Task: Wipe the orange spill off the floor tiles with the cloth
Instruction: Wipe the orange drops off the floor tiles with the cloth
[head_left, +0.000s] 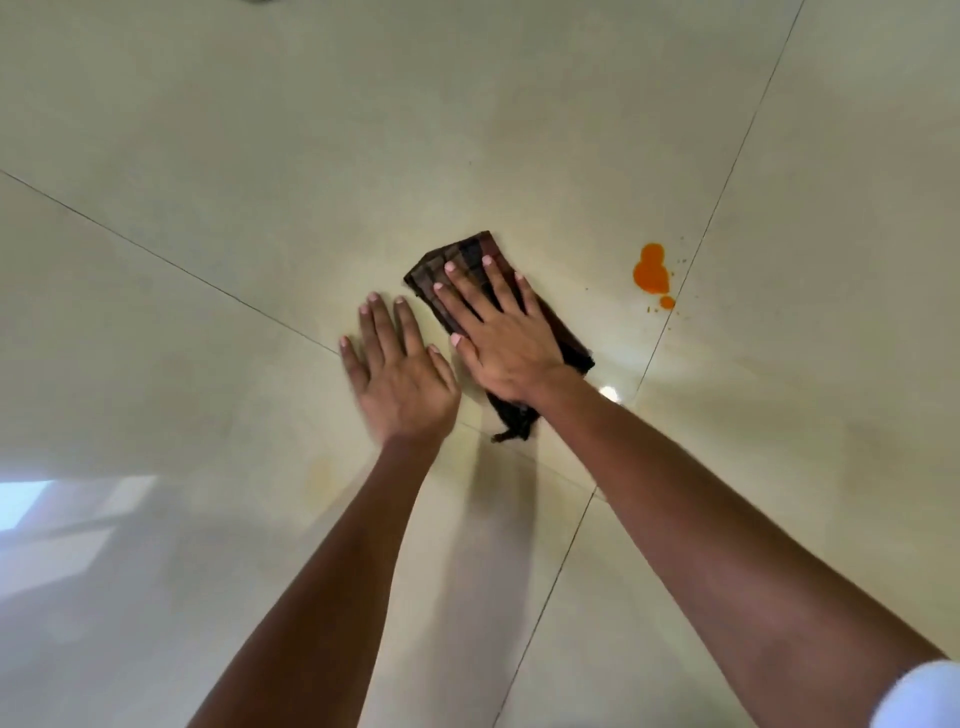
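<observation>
A dark brown checked cloth (467, 254), folded into a long strip, lies flat on the cream floor tiles (260, 156). My right hand (498, 332) presses down on it with fingers spread, palm covering its middle. My left hand (400, 369) lies flat on the bare tile just left of the cloth, fingers apart, holding nothing. The orange spill (651, 271), a bright blob with a smaller drop (666, 302) and tiny specks below it, sits to the right of the cloth, apart from it.
Dark grout lines (670, 322) cross the glossy tiles, one running right beside the spill. A faint yellowish smear (319, 475) shows on the tile near my left forearm. A window reflection (31, 501) glares at the left edge.
</observation>
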